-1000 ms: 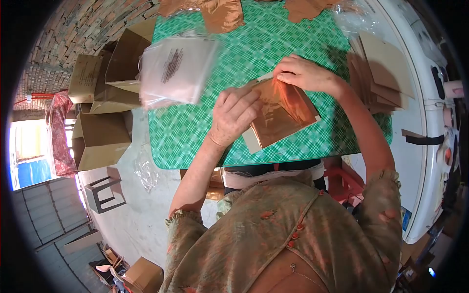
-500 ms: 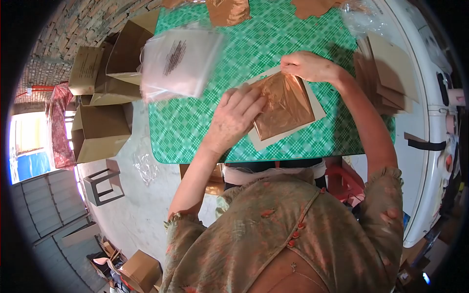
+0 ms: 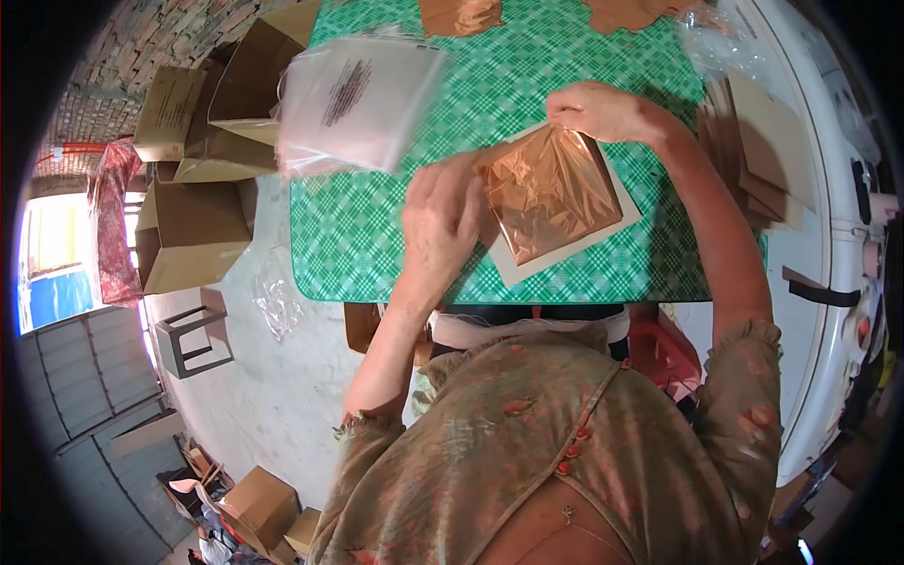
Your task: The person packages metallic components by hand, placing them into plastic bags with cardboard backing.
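A shiny plastic bag [image 3: 551, 198] with something flat and copper-brown inside lies on a cream card [image 3: 621, 215] at the table's near side. My right hand [image 3: 603, 111] pinches the bag's top corner, fingers closed. At the bag's upper left corner, my left hand [image 3: 441, 209] has its fingers curled on the edge; the fingertips are partly hidden. The bag's surface is wrinkled between both hands.
A stack of clear printed plastic bags [image 3: 363, 94] lies left on the green checked table [image 3: 363, 245]. Brown pieces [image 3: 461, 15] lie along the far edge. Cream cards [image 3: 767, 141] are piled at the right. Open cardboard boxes [image 3: 198, 226] stand left of the table.
My left hand has moved from lying over the bag to its upper left edge, its fingers now curled there. My right hand keeps hold of the top corner. The view has shifted slightly.
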`<state>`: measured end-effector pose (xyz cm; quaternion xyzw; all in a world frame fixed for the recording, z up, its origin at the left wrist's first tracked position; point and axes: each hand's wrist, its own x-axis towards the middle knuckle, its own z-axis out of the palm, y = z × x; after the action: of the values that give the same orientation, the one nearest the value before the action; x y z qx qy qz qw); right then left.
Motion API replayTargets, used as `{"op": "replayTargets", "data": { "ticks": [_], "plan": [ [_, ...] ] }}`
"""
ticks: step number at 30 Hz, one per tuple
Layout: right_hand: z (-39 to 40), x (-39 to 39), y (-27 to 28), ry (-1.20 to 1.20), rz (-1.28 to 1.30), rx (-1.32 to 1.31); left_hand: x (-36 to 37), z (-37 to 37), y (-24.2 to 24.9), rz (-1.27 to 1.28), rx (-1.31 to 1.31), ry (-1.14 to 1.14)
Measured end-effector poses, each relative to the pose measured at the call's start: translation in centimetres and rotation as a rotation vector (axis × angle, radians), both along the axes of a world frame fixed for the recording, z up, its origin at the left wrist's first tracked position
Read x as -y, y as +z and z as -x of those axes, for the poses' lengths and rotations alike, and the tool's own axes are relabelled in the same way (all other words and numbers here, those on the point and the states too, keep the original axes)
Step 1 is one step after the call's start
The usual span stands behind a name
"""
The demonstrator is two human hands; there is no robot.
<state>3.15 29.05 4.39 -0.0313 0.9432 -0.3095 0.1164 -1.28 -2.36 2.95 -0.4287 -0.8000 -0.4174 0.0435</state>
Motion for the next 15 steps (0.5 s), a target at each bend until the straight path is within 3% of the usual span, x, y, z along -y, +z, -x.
{"op": "replayTargets", "data": {
  "ticks": [5, 15],
  "plan": [
    [-0.1, 0.6, 1.2, 0.013, 0.122, 0.012, -1.5, 2.1, -0.5, 0.071, 0.047, 0.016],
    [0.1, 0.8, 1.6, 0.041, 0.099, 0.025, -2.6, 2.7, 1.0, 0.281, 0.261, -0.036]
  ]
}}
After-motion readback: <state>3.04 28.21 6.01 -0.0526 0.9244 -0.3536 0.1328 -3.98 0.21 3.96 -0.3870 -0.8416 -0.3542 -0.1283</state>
